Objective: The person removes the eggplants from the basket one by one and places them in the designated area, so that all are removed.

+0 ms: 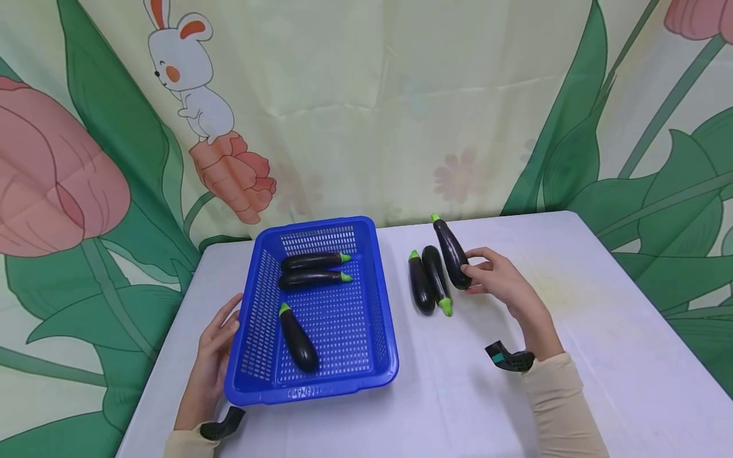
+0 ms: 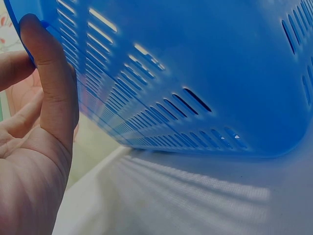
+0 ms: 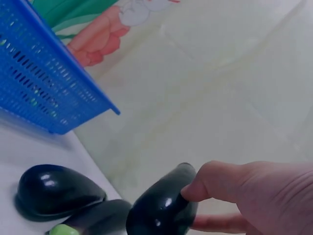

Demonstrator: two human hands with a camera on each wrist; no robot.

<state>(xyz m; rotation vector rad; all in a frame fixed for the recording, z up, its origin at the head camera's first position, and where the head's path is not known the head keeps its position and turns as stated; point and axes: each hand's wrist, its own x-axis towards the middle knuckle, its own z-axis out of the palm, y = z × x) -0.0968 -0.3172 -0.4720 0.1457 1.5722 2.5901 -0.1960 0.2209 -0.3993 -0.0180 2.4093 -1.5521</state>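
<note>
A blue plastic basket (image 1: pixel 382 318) with slotted walls holds three dark eggplants, two side by side near its back and one eggplant (image 1: pixel 299 340) nearer the front. My left hand (image 1: pixel 213 356) grips its left rim, thumb and a finger pinching the edge (image 2: pixel 41 93). To the basket's right, my right hand (image 1: pixel 504 280) holds an eggplant (image 1: pixel 451 251) by its thick end, green stem pointing away. Thumb and fingers pinch this eggplant (image 3: pixel 164 203) in the right wrist view. Beside it, on the left, two more eggplants lie close together, one eggplant (image 1: pixel 421 285) and another eggplant (image 1: pixel 436 270).
A white cloth covers the table (image 1: pixel 458 394). Behind its back edge hangs a curtain (image 1: pixel 343 127) printed with tulips, leaves and a rabbit. A black strap device (image 1: pixel 509 357) sits at the right wrist, and another black device (image 1: pixel 223 425) at the left.
</note>
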